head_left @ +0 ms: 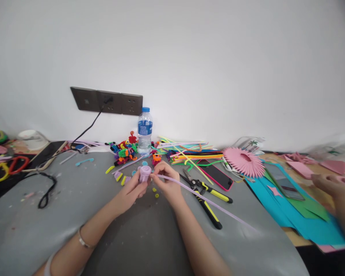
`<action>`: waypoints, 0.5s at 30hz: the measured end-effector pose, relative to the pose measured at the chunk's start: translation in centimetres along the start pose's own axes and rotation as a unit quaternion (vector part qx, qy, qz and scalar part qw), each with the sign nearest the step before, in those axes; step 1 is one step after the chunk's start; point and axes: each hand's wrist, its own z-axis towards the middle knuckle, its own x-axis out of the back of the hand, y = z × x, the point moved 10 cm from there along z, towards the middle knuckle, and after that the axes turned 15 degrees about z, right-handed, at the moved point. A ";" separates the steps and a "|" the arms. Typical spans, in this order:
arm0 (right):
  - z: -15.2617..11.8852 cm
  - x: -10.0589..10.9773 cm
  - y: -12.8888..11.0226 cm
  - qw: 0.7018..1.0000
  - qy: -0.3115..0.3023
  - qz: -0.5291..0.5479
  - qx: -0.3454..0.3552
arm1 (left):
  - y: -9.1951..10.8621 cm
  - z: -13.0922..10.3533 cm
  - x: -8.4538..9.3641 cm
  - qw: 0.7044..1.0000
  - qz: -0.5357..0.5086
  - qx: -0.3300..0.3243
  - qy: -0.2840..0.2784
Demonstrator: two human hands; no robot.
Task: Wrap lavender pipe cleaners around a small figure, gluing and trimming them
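Near the middle of the grey mat (74, 214), my left hand (133, 188) has its fingers closed around a small lilac coiled piece (144, 173). My right hand (167, 182) pinches a long lilac pipe cleaner (208, 200) close to the coil's right side. The strip's free part stretches down to the right, over the yellow-and-black pliers (211, 209). Small yellow pieces (156, 195) lie just below the hands. More lilac and yellow bits lie beside my left hand.
Behind the hands stand a water bottle (145, 132), colourful small figures (125, 151) and loose pipe cleaners (195, 153). A pink-edged phone (217, 175), a pink paper fan (244, 163) and blue sheets (278, 207) lie right. Another person's hand (333, 186) is far right. A black cable (47, 191) lies left.
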 end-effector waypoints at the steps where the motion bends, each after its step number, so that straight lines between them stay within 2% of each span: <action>1: 0.0 0.1 0.0 1.000 0.003 -0.001 -0.002 | -0.1 0.0 0.0 1.000 -0.003 0.008 0.000; 4: -0.1 0.2 0.1 1.000 0.010 0.001 -0.003 | -0.3 -0.1 0.1 1.000 -0.018 0.016 0.002; 12: -0.2 -0.1 0.3 1.000 0.004 -0.007 -0.001 | -1.2 0.6 -0.3 0.994 -0.107 -0.017 -0.002; 15: -0.2 -0.3 0.3 1.000 0.000 -0.002 0.002 | -1.4 0.7 -0.1 0.994 -0.110 -0.022 0.003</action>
